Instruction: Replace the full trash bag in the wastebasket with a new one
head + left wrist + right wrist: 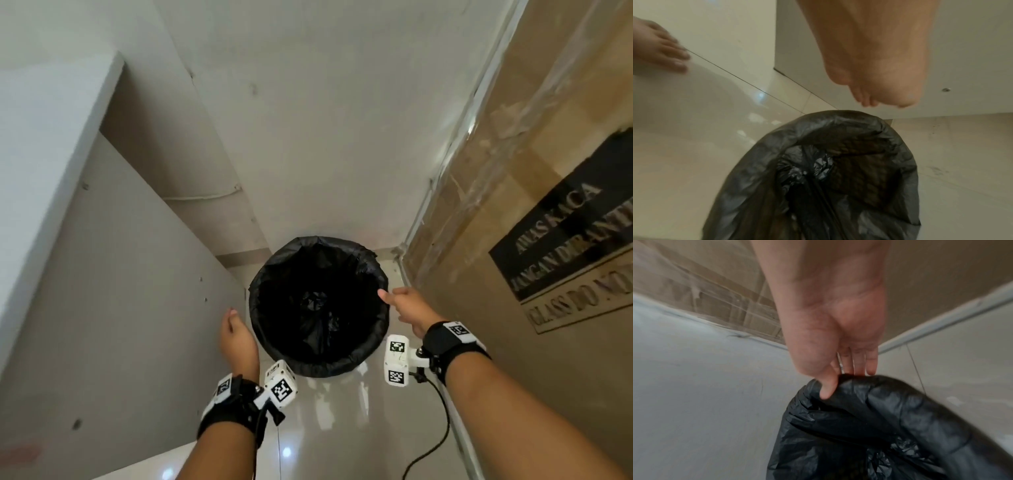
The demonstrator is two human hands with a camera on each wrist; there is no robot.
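Observation:
A round wastebasket lined with a black trash bag (318, 301) stands on the floor in a narrow gap; the bag's edge is folded over the rim and crumpled black plastic lies at the bottom. My right hand (388, 298) is at the right rim. In the right wrist view the right hand (840, 379) pinches the bag's folded edge (879, 394), thumb on top and fingers behind it. My left hand (233, 318) hovers just left of the rim with loosely curled fingers and holds nothing. In the left wrist view the left hand (879, 102) hangs above the bag's rim (838, 123) without touching it.
A white cabinet panel (102, 274) closes the left side. A plastic-wrapped cardboard box (513, 205) with a black label stands close on the right. The wall runs behind the basket. A glossy tile floor (342, 411) lies in front, with a bare foot (657, 48) on it.

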